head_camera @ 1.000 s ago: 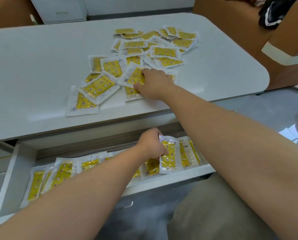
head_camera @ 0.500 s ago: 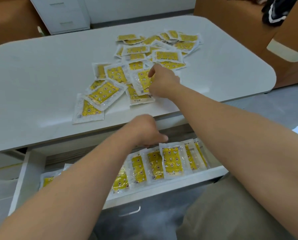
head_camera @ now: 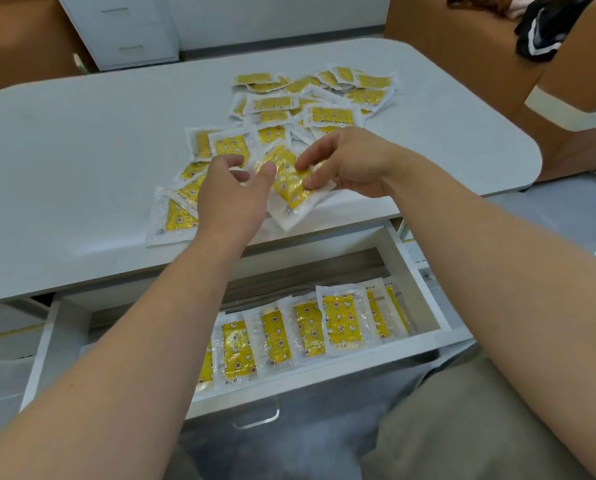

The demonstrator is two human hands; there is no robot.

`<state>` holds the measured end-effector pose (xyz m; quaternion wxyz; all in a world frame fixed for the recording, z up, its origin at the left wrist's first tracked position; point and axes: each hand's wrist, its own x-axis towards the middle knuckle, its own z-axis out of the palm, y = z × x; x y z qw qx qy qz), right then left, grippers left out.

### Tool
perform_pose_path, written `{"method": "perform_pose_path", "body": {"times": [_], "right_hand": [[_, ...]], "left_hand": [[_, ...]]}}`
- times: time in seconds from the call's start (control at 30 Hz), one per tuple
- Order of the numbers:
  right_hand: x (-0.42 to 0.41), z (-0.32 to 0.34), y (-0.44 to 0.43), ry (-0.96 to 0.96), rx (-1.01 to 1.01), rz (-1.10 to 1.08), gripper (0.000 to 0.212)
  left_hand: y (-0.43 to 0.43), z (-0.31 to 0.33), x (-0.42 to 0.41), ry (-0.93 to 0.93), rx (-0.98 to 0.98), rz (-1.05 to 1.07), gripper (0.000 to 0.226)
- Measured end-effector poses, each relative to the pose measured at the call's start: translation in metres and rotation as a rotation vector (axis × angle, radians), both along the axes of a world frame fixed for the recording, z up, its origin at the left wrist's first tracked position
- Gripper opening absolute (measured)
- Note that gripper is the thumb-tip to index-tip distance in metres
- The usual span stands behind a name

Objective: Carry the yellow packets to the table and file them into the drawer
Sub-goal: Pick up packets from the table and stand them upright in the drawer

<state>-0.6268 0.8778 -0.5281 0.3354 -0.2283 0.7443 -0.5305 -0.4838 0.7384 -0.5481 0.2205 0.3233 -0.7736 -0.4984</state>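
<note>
A yellow packet (head_camera: 289, 183) is pinched between the thumb and fingers of the right hand (head_camera: 352, 164) and held just above the front edge of the table (head_camera: 82, 133). The left hand (head_camera: 230, 199) is held beside it, fingers loosely spread, nothing gripped. Loose packets (head_camera: 331, 116) are scattered on the tabletop. In the open drawer (head_camera: 324, 373) below, a row of filed packets (head_camera: 341, 323) is stood on edge, overlapped along the front wall.
</note>
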Motion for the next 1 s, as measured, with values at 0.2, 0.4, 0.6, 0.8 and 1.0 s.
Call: {"method": "perform_pose_path", "body": {"times": [0.2, 0.4, 0.6, 0.8, 1.0], "right_hand": [[0.006, -0.005, 0.017, -0.082, -0.034, 0.175, 0.026], [-0.011, -0.003, 0.040, 0.069, 0.115, -0.030, 0.005], [-0.025, -0.024, 0.038, 0.580, 0.384, -0.243, 0.015], [-0.024, -0.031, 0.029, 0.646, 0.449, -0.181, 0.023], [-0.020, -0.041, 0.019, 0.866, 0.629, 0.039, 0.068]], "left_hand": [[0.005, 0.001, 0.001, -0.118, -0.047, -0.059, 0.016], [0.014, 0.014, 0.003, -0.202, 0.154, -0.320, 0.016], [0.066, -0.037, -0.002, -0.453, -0.186, -0.672, 0.022], [0.096, -0.102, -0.015, -0.626, -0.234, -0.810, 0.017], [0.103, -0.115, -0.018, -0.694, -0.750, -0.754, 0.040]]}}
